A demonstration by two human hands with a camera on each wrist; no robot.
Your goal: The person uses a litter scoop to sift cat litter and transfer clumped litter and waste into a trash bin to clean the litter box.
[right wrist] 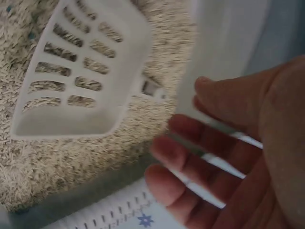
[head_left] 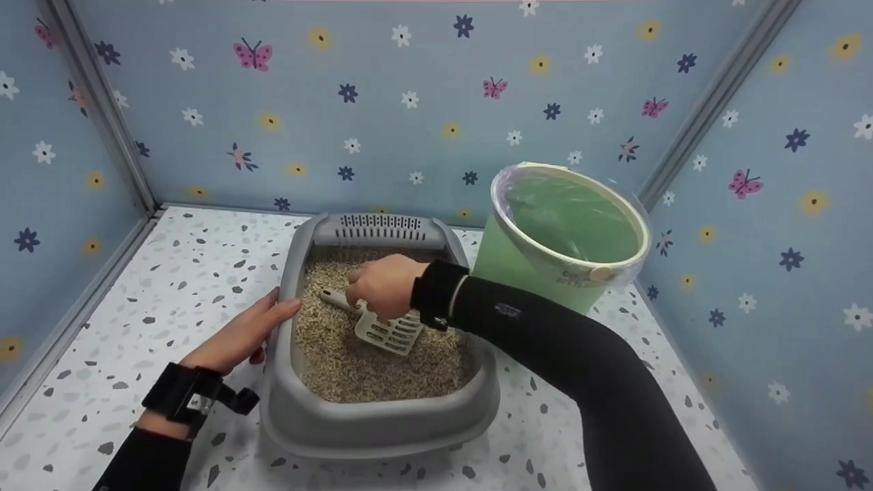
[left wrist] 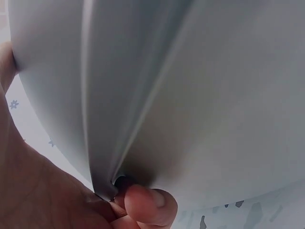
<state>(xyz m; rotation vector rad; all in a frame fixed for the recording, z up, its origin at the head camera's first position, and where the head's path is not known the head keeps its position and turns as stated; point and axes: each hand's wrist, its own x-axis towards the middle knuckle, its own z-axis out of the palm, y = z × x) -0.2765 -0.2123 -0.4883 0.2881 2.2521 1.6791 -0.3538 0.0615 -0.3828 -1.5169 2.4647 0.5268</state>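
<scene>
A grey litter box [head_left: 368, 426] filled with beige litter [head_left: 354, 368] stands on the speckled floor. A white slotted scoop [head_left: 389, 332] lies on the litter, its handle [head_left: 332, 299] pointing up-left. My right hand [head_left: 385, 283] hovers over the handle; in the right wrist view its fingers [right wrist: 181, 157] are loosely spread just beside the scoop [right wrist: 81, 71] and grip nothing. My left hand [head_left: 249, 331] holds the box's left rim, fingers on top. The left wrist view shows the thumb [left wrist: 150, 202] pressed under the rim against the grey wall [left wrist: 214, 95].
A green bin [head_left: 505, 262] lined with a clear bag stands right of the box, against the back corner. Flowered blue walls [head_left: 409, 102] close in the back and both sides. Speckled floor [head_left: 170, 273] lies to the left of the box.
</scene>
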